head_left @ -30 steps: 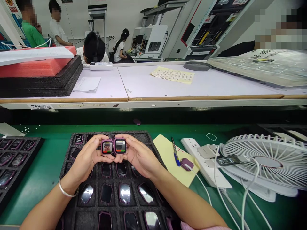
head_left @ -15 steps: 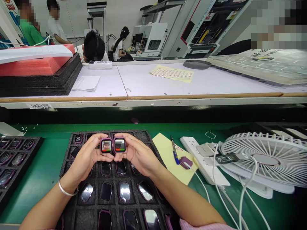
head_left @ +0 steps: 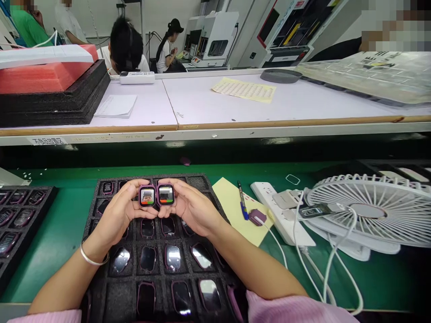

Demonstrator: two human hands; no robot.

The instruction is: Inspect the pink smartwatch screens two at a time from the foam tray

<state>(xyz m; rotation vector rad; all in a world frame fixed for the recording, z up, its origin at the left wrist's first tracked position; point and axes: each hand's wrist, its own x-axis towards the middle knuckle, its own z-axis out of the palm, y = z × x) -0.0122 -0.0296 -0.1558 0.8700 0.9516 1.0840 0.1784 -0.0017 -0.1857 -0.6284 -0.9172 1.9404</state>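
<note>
My left hand [head_left: 126,204] grips a smartwatch body [head_left: 147,196] with a purple case by its edges, thumb above and fingers below. A matching smartwatch body [head_left: 166,194] is pinched the same way in my right hand [head_left: 191,204]. The two watches are side by side with their lit screens facing me; each shows a picture with a red and green bar along the bottom. Beneath my hands lies a black foam tray [head_left: 123,291] with several dark-screened purple watches in its compartments. My forearms hide part of the tray.
A second foam tray [head_left: 32,229] of watches lies at left. To the right are a yellow sheet [head_left: 224,197], a pen [head_left: 242,200], a purple charger [head_left: 257,217], a power strip [head_left: 283,213], white cables and a white fan [head_left: 367,211]. A raised shelf [head_left: 202,103] runs across the back.
The view has tilted slightly down, so the background sits higher in the picture. Both hands still hold the two watches side by side, and their screens remain lit.
</note>
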